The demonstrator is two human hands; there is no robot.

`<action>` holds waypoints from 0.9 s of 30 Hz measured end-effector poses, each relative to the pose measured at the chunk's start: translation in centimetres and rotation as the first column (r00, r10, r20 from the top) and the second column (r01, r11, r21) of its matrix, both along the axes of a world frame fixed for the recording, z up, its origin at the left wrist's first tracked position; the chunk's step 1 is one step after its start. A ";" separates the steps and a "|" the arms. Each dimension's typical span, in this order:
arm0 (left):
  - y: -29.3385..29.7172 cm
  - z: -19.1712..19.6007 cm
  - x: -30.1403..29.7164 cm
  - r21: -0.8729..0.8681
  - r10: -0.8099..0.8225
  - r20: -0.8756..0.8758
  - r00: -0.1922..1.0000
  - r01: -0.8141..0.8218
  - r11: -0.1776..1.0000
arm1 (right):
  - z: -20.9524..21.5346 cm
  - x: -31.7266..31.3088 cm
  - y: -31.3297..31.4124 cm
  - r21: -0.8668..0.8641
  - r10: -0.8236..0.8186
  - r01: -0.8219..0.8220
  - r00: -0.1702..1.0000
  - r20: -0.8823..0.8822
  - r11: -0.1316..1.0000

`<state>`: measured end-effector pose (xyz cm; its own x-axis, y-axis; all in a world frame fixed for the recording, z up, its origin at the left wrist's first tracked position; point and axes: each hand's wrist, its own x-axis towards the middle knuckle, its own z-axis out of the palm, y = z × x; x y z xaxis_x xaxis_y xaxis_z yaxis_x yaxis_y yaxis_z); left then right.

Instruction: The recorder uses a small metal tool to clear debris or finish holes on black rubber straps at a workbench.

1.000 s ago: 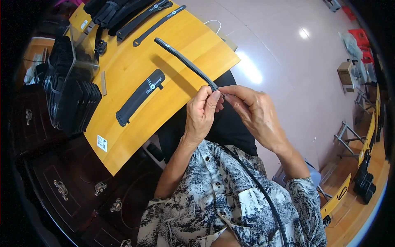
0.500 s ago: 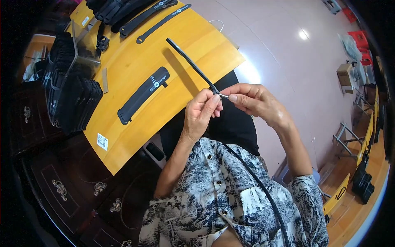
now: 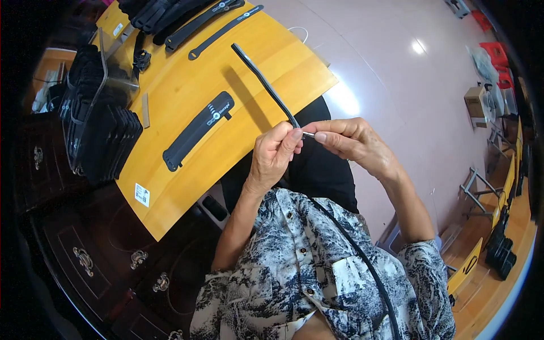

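A narrow black strap [image 3: 265, 84] rises from the fingers of my left hand [image 3: 271, 156], its free end slanting up and to the left over the table. My left thumb and forefinger pinch its lower end. Close beside them my right hand [image 3: 358, 143] grips a small silver metal piece [image 3: 309, 135] between thumb and forefinger. This piece meets the strap at my left fingertips; how the two join is hidden. On the table left of my hands lies a wider black strap [image 3: 195, 136] with pale printing and a small side tab.
Beneath the straps is a yellow wooden table [image 3: 170, 90]. Stacked black straps [image 3: 102, 124] stand at its left, and more black straps [image 3: 187, 22] lie at the back. A dark cord [image 3: 357, 249] runs down my patterned shirt. At right is a cardboard box [image 3: 476, 106].
The narrow strap's free end has risen a little. My left fingers have closed slightly at its lower end. The right hand keeps its pinch on the metal piece, nearly in place.
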<state>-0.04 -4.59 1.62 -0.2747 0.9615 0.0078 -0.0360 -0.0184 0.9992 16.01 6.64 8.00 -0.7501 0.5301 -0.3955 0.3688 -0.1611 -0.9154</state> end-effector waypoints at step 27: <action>-0.7 2.1 1.8 0.036 0.246 0.043 0.968 -0.248 0.968 | 1.7 -2.5 -1.9 0.220 -0.134 0.162 0.982 -0.136 0.962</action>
